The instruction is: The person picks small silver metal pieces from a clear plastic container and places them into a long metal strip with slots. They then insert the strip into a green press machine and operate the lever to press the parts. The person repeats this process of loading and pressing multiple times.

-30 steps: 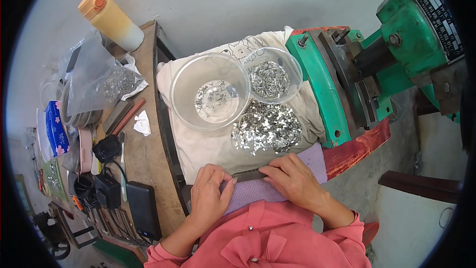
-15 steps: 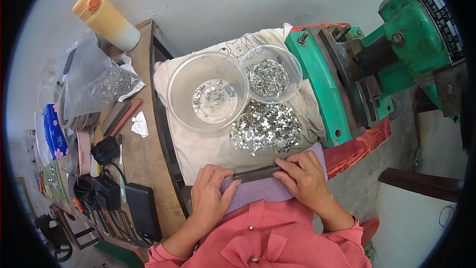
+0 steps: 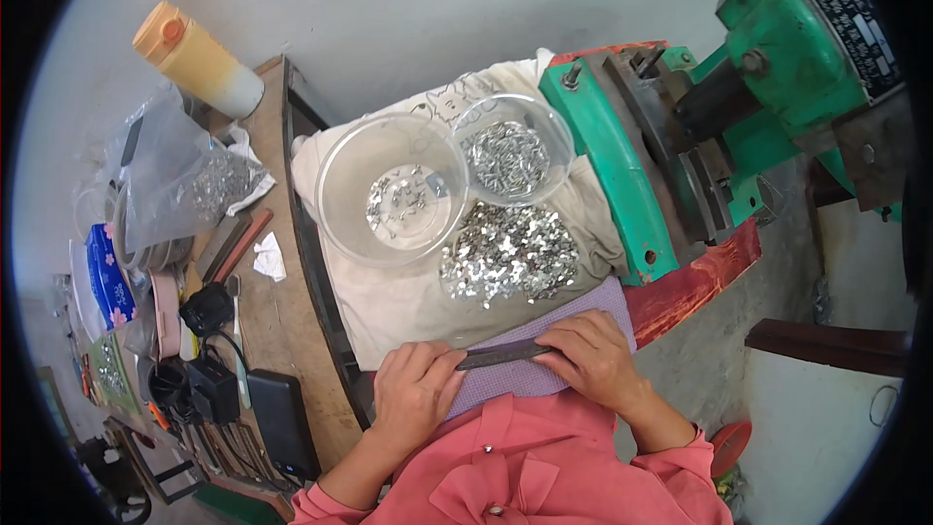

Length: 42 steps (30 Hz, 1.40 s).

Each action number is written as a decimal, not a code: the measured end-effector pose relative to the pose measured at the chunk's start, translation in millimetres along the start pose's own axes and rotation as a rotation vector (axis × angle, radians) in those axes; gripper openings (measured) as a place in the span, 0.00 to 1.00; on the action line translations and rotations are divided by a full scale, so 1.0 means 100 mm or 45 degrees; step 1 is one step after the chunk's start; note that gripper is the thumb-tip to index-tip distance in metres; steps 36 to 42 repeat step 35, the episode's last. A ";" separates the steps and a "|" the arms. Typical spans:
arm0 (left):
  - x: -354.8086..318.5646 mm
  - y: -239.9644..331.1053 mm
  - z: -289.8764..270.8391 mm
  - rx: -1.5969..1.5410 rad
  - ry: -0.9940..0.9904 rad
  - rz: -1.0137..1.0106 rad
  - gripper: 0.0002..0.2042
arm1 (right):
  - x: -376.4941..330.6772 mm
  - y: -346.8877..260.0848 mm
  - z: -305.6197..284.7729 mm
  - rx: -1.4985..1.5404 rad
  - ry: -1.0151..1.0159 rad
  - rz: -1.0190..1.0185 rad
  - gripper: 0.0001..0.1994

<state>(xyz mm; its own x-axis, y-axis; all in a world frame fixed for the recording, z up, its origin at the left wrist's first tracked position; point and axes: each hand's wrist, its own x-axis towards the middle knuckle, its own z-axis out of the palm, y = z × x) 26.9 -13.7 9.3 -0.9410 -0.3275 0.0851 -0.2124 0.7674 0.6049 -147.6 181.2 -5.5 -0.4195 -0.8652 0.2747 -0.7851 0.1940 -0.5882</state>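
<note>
A narrow dark metal bar (image 3: 502,355) lies crosswise close to my body, above a purple woven cloth (image 3: 622,307). My left hand (image 3: 416,391) is closed on its left end, thumb on the near side. Its right end is gripped by my right hand (image 3: 590,358) in the same way. Just beyond the bar lies a heap of small shiny metal pieces (image 3: 510,255) on a pale cloth (image 3: 374,301). Behind the heap, a clear round tub (image 3: 340,233) holds a few small metal parts, and a smaller clear tub (image 3: 561,141) holds many thin metal parts.
A green machine (image 3: 622,190) with a dark ram stands at the right. On the wooden bench (image 3: 296,297) at the left are a yellow-and-white bottle (image 3: 199,63), a plastic bag of metal bits (image 3: 165,185), a black power bank (image 3: 280,423) and cables. A red stool-like object (image 3: 731,447) stands lower right.
The bar has been turned in my hands: its row of fine notches faced up before, and a plain dark side shows now. My fingers have curled further over it. The view has shifted slightly.
</note>
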 end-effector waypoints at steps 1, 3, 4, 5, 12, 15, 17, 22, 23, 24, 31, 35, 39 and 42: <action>0.05 0.01 0.00 0.030 -0.016 0.029 0.13 | -0.01 0.01 0.00 0.033 0.009 0.004 0.14; 0.10 0.01 -0.01 0.072 -0.025 0.054 0.13 | -0.02 0.02 -0.01 0.068 0.041 0.024 0.14; 0.10 0.00 -0.01 0.088 -0.022 0.067 0.13 | -0.01 0.03 -0.01 0.080 0.046 0.004 0.14; 0.13 0.02 -0.02 0.094 -0.008 0.088 0.13 | 0.00 0.03 -0.01 0.088 0.057 -0.010 0.14; 0.72 0.51 -0.04 0.066 0.098 0.428 0.15 | -0.14 0.11 -0.64 -0.124 0.346 -0.031 0.13; 1.20 0.84 -0.10 0.195 0.172 0.748 0.14 | -0.16 0.14 -0.96 -0.288 0.566 0.006 0.13; 1.57 1.01 -0.12 0.304 0.147 0.921 0.11 | -0.17 0.17 -1.11 -0.382 0.678 0.099 0.14; 2.41 1.40 0.10 0.428 0.115 1.284 0.04 | -0.10 0.30 -1.30 -0.543 0.939 0.250 0.12; 2.50 1.43 0.15 0.468 0.118 1.322 0.03 | -0.08 0.34 -1.28 -0.535 0.957 0.278 0.12; 2.58 1.45 0.18 0.510 0.121 1.360 0.03 | -0.05 0.37 -1.26 -0.526 0.976 0.305 0.12; 2.60 1.68 0.27 0.591 -0.055 1.554 0.05 | -0.27 0.32 -1.20 -0.455 0.918 0.466 0.11; 2.55 1.74 0.31 0.702 -0.140 1.553 0.05 | -0.32 0.26 -1.16 -0.385 0.925 0.541 0.11; 2.55 1.74 0.31 0.702 -0.140 1.553 0.05 | -0.32 0.26 -1.16 -0.385 0.925 0.541 0.11; 2.55 1.74 0.31 0.702 -0.140 1.553 0.05 | -0.32 0.26 -1.16 -0.385 0.925 0.541 0.11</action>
